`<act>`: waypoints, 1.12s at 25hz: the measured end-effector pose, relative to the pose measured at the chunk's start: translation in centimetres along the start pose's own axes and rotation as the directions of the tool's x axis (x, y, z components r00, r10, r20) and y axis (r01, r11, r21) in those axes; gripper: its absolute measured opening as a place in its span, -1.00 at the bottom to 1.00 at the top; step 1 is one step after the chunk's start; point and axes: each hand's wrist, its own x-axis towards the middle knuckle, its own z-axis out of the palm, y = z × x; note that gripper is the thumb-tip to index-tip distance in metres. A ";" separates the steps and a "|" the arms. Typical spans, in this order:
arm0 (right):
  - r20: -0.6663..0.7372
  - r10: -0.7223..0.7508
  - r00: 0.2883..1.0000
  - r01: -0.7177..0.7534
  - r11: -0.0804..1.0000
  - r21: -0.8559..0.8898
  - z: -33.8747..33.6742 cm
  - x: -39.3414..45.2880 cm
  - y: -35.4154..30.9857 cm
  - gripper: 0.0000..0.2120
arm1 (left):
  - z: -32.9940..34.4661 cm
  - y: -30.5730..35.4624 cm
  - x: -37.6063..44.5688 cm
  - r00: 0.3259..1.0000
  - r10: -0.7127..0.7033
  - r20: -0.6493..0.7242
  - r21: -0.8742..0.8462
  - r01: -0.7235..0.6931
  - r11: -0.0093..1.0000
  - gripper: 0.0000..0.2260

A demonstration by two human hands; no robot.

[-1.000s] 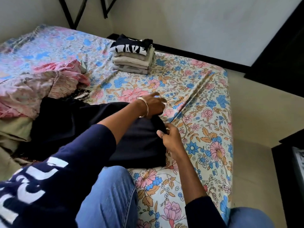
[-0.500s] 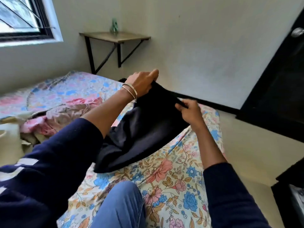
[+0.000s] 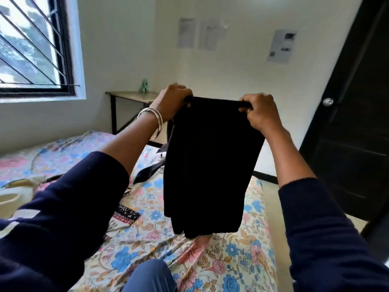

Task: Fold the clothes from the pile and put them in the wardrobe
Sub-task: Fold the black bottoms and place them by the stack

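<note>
Both hands grip the top edge of a black garment (image 3: pixel 210 165) and hold it up in the air in front of the person. The left hand (image 3: pixel 171 102) has its fingers curled over the left corner of that edge, with two thin bangles (image 3: pixel 154 121) on the wrist below. The right hand (image 3: pixel 261 114) clamps the right corner in the same way, fingers wrapped over the cloth, a ring showing on one finger. The edge runs almost level between the two hands.

The garment hangs straight down from the grip, doubled so that two layers show at its lower end, and that end hangs over the bed (image 3: pixel 242 260) without clearly touching it. Both forearms are bare up to dark blue sleeves (image 3: pixel 328 239).

The bed carries a floral sheet in blue, pink and orange. To the left on it lies a heap of other clothes (image 3: pixel 23 192), pale and patterned, and a dark piece (image 3: pixel 147 173) lies just behind the hanging garment. A knee in blue jeans (image 3: pixel 151 277) shows at the bottom edge.

Behind the bed stands a small table (image 3: pixel 134 96) against the wall with a green object on it. A barred window (image 3: pixel 31 45) is on the left, papers (image 3: pixel 282 46) are stuck on the white wall, and a dark door (image 3: pixel 353 123) with a round knob stands on the right.
</note>
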 end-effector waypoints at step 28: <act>0.058 0.140 0.988 -0.152 0.925 0.350 -7.8 -5.4 1.5 -0.80 | -0.9 6.2 -2.9 0.954 -0.298 -0.017 -0.694 0.203 0.690 -0.84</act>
